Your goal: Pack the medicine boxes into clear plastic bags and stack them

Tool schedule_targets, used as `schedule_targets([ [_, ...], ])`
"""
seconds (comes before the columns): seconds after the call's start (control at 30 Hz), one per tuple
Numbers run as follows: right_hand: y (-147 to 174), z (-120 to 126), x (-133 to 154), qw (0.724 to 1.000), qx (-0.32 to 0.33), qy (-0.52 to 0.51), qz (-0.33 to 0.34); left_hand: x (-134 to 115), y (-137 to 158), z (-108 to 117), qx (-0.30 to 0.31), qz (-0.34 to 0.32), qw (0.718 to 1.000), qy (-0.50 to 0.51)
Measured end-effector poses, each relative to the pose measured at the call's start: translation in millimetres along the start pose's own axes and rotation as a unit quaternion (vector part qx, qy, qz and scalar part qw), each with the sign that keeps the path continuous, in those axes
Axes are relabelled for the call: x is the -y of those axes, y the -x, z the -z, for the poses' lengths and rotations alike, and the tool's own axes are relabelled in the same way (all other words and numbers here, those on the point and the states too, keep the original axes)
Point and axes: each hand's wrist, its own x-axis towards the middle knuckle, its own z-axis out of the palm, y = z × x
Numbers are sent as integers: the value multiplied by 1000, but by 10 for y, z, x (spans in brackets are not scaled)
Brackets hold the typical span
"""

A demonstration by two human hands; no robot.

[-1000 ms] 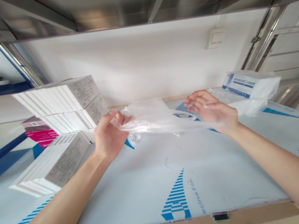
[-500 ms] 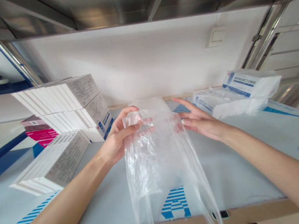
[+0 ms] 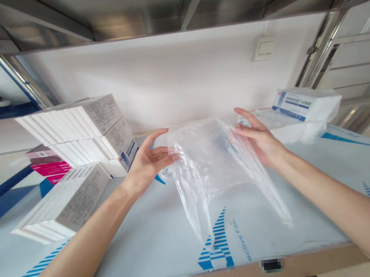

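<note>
A clear plastic bag (image 3: 210, 162) with two handle loops hangs spread between my hands, above the film-covered surface (image 3: 163, 242). My left hand (image 3: 146, 164) pinches its left edge between thumb and fingers, with the index finger stretched out above. At the right edge, my right hand (image 3: 263, 141) grips the plastic with its thumb, the index finger pointing up and away. Part of that hand's fingers is behind the film. The bag's handles point down toward me, and the bag looks flat.
Stacked white boxes (image 3: 110, 115) stand at the left, with a lower row of boxes (image 3: 66, 204) before them and pink boxes (image 3: 51, 168) behind. Boxes wrapped in clear plastic (image 3: 307, 103) lie back right. A metal shelf (image 3: 138, 11) hangs overhead.
The bag has moved right and away from me, its handles lifting off the front edge. My right hand has shifted up and right; my hands are farther apart and the bag is wider.
</note>
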Motion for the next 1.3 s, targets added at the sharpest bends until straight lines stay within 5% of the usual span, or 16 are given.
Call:
schedule_targets([
  [0.17,25,-12,-8,991,64,79,-88,31,-2,-52,-50,-28,998,35],
  [0.33,17,-40,-32,997,31,62,-20,42,-8,-76,-88,-41,994,39],
  [0.57,25,-73,-98,999,26,47,6,78,44,-96,63,27,997,19],
  [0.7,6,-43,-136,997,7,70,26,113,55,-104,28,13,999,11],
  [0.93,-37,-7,-225,998,-8,57,1,90,41,-122,-54,57,986,148],
  [1.2,45,-114,-160,999,5,36,35,64,97,-201,-24,167,972,166],
  [1.3,65,-134,-142,998,14,28,48,27,115,-216,10,156,976,149],
])
